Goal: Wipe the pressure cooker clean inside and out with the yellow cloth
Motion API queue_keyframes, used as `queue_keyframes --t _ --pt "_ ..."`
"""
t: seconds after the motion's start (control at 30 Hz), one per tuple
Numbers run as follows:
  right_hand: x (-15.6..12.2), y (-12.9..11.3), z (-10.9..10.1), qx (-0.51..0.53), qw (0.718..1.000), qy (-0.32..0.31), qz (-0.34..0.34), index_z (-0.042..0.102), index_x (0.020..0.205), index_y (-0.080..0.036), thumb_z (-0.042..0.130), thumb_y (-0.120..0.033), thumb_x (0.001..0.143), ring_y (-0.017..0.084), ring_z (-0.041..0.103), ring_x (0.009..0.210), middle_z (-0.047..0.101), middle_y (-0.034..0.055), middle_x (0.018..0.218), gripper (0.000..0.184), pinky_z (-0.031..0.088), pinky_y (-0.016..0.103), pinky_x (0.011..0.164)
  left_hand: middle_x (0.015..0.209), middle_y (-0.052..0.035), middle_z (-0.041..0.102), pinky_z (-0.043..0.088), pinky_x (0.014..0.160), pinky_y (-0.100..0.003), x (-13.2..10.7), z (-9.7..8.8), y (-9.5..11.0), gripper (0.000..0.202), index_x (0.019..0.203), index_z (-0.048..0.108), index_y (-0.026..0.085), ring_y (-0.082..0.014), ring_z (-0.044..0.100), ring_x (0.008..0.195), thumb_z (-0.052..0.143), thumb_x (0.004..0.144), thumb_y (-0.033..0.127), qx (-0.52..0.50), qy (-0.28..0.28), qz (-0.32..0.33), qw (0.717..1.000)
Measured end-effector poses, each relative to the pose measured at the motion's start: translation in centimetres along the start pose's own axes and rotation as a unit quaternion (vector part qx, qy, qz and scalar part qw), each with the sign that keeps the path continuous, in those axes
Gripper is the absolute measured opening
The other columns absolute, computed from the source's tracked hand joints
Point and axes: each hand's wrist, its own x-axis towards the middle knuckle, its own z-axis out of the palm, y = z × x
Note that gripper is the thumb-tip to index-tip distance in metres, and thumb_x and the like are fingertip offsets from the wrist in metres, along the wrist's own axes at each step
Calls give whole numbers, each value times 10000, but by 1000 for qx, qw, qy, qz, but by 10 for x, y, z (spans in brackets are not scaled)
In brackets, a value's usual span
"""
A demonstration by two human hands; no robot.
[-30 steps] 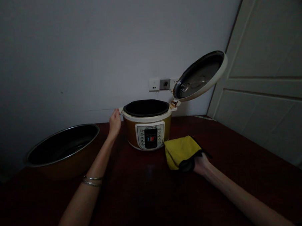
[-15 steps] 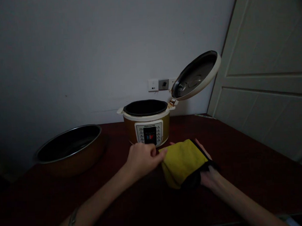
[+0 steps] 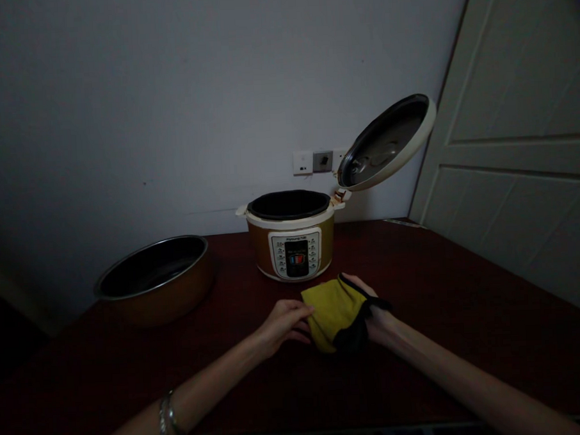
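On the dark red table point(image 3: 466, 280), near side of cooker: yellow, black-edged cloth point(image 3: 335, 305), between both hands, apart from the cooker point(image 3: 292, 236) behind it. Cannot tell whether its underside touches the tabletop.
Left hand point(image 3: 280, 327): thumb and forefinger pinching the cloth at its left margin; remaining fingers loosely extended below, holding nothing visible. Two bracelets point(image 3: 167, 420) on that wrist.
Right hand point(image 3: 378, 321): at the cloth's black-edged end, part of it showing along the far edge. Most fingers covered; cannot tell whether they are clenched or lie slack beneath the fabric.
Lid point(image 3: 387, 143): raised, slanting up to the right, dark inner face exposed.
Pot point(image 3: 178, 296): upright on the table to the left, well apart from the cooker.
Progress, judged from layout: done, lid opened, pot outside the cooker, cloth taken up by the left hand at least. Left as things lie, lid not shut, pot not in the cooker. Cleanness of surfaces not readable in this dim light.
Cloth direction: yellow corner points left, towards the left hand; black edging faces the right hand. Darker part hangs or folds at the near right.
Cloth long axis: roughly side to side, across the cooker's front; approximate, fabric being bunched.
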Motion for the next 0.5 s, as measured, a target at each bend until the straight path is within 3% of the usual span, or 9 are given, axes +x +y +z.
queue_keyframes --t 0.1,0.23,0.33,0.5 --pt "7 -6 -7 -124 992 -26 19 657 936 -143 565 -516 783 200 672 760 709 82 843 414 537 297 678 707 -57 648 480 486 -249 3 -5 -5 262 786 601 110 -137 601 573 682 669 330 5 45 7 999" --pt "26 -17 -21 -319 944 -59 61 668 870 -100 738 -298 676 125 626 545 704 73 763 286 509 196 452 677 -53 661 483 479 -245 13 -24 -5 173 789 628 102 -136 607 548 656 681 234 -37 83 -7 996" --pt "47 -16 -20 -332 940 -45 65 666 826 -73 736 -182 666 104 625 545 705 86 764 206 524 167 455 702 -76 686 507 517 -244 25 -38 1 133 799 651 82 -132 622 549 636 704 173 -82 121 -26 989" --pt "72 -8 1 -275 961 -7 7 662 884 -94 681 -99 705 122 654 636 714 81 823 180 547 176 466 731 -105 706 542 588 -248 41 -53 14 74 753 660 62 -140 645 580 611 699 73 -135 188 14 973"
